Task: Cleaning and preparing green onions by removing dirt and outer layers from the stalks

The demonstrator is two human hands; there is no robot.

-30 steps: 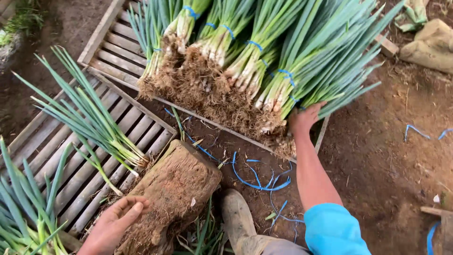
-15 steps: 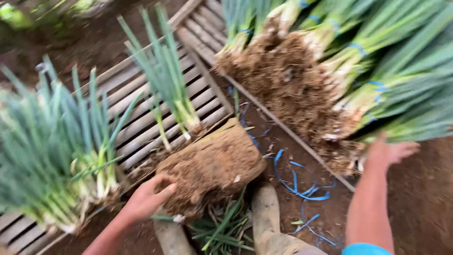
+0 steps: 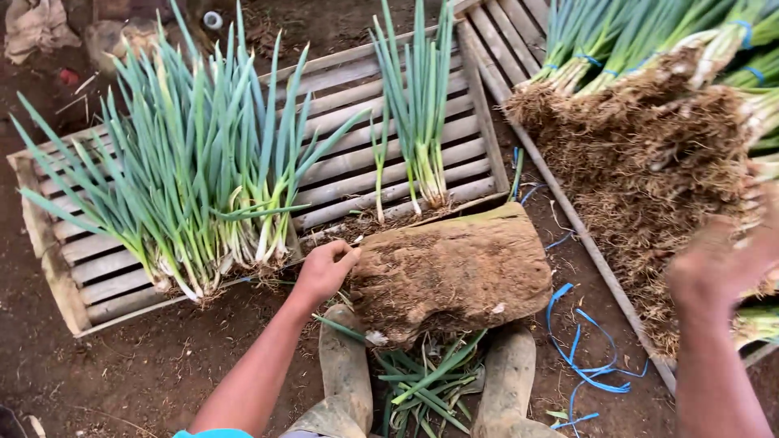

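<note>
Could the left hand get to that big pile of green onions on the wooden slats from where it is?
Probably yes. The left hand rests on the edge of the dirt-caked block, and the big pile of green onions lies just beside it on the slatted pallet, with nothing between them.

Soft, even daylight — bright enough, no glare and no hard shadows; only faint shade sits under the onions (image 3: 203, 178) and the log (image 3: 454, 272). The middle is sharp: slats (image 3: 357, 122) and soil show grain. The right hand (image 3: 718, 264) is smeared by motion blur. Lines of the crate bow slightly toward the edges — wide-lens distortion.
</note>
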